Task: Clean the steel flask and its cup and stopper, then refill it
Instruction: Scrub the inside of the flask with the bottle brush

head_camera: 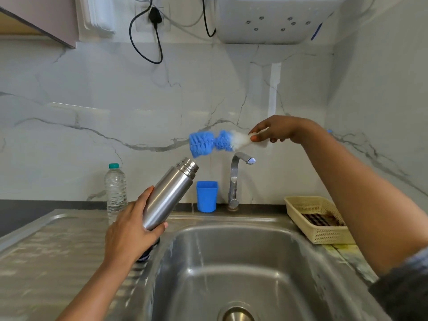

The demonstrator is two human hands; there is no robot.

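Note:
My left hand [132, 230] grips the lower part of the steel flask [170, 193], which is tilted with its open threaded mouth pointing up and right, above the sink's left edge. My right hand [278, 130] pinches the white handle of a bottle brush [213, 143] with blue and white bristles. The brush lies level in the air, its blue tip just above the flask's mouth and outside it. A dark object [148, 253], partly hidden under my left hand, lies on the drainboard; I cannot tell what it is.
The steel sink [231, 262] lies below, its tap [238, 177] at the back. A blue cup [206, 196] stands beside the tap. A clear water bottle [115, 191] stands left of the flask. A cream basket [317, 218] sits at the right.

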